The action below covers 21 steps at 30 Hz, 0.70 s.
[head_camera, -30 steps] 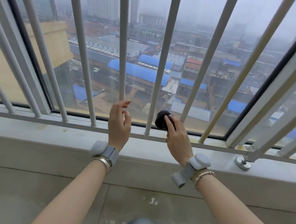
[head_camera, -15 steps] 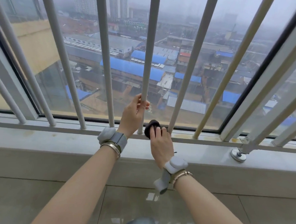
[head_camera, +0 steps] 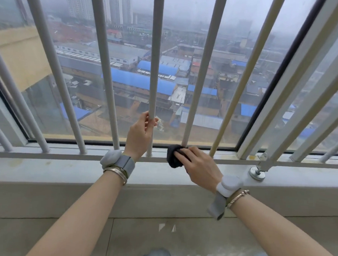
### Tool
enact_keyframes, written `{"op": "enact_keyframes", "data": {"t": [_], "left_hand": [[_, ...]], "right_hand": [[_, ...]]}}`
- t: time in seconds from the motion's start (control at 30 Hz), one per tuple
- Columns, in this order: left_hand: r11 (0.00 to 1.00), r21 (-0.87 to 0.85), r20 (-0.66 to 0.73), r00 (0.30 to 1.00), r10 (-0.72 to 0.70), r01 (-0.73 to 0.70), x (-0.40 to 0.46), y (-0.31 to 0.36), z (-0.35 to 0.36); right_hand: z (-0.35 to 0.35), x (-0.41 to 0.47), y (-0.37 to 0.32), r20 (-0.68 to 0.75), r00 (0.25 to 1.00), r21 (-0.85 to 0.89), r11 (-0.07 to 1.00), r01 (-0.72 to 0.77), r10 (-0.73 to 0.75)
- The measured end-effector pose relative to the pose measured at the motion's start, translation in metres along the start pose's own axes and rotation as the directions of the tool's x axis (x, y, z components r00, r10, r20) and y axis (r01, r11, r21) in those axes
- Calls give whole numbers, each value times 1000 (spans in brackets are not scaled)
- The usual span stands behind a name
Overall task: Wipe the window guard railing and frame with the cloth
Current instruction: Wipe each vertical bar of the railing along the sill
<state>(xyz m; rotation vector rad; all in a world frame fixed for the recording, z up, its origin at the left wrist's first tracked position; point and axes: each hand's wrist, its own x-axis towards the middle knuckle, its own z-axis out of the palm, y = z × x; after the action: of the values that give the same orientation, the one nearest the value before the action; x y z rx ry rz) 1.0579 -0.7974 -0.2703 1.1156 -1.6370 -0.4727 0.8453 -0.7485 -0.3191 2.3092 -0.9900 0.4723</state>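
The railing bars (head_camera: 155, 68) are plain pale grey-white, and so is the bottom rail (head_camera: 45, 155). The cloth (head_camera: 174, 155) is solid black. Both wrist bands (head_camera: 125, 163) are grey with white pods. The window seal (head_camera: 267, 97) is black. The floor tiles (head_camera: 21, 235) are plain beige-grey.

High-rise apartment interior, indicated by a barred window guard (head_camera: 155, 68), a sill ledge (head_camera: 64, 167), tiled floor (head_camera: 138, 239), and rooftops seen far below.
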Motion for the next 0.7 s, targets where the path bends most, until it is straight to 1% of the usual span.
{"op": "enact_keyframes", "data": {"t": [0.07, 0.13, 0.2, 0.23, 0.3, 0.4, 0.53, 0.6, 0.7], "left_hand": [[1000, -5, -11, 1000, -3, 3, 3, 2, 1], [1000, -29, -13, 1000, -13, 13, 5, 3, 1], [997, -69, -9, 1000, -18, 17, 6, 6, 0], [996, -84, -3, 1000, -23, 23, 6, 7, -1], [994, -111, 1, 1000, -27, 27, 6, 8, 0], [993, -118, -1, 1000, -4, 3, 5, 2, 3], [994, -109, -22, 1000, 21, -23, 5, -1, 5], [994, -105, -37, 999, 30, -34, 4, -1, 6], [993, -110, -49, 998, 37, -42, 3, -1, 9]], "right_hand": [[-30, 10, 18, -141, 986, 18, 996, -91, 93], [-53, 28, 30, -256, 950, 51, 984, -171, 178], [-61, 46, 33, -309, 918, 108, 968, -227, 250], [-59, 52, 32, -307, 905, 155, 954, -258, 295], [-45, 53, 25, -264, 887, 249, 915, -316, 378], [-6, 39, 2, -190, 858, 340, 852, -398, 477], [27, 32, -23, -99, 772, 445, 722, -530, 628], [36, 27, -32, -47, 739, 438, 679, -589, 672], [42, 18, -46, 31, 687, 362, 633, -685, 726]]}}
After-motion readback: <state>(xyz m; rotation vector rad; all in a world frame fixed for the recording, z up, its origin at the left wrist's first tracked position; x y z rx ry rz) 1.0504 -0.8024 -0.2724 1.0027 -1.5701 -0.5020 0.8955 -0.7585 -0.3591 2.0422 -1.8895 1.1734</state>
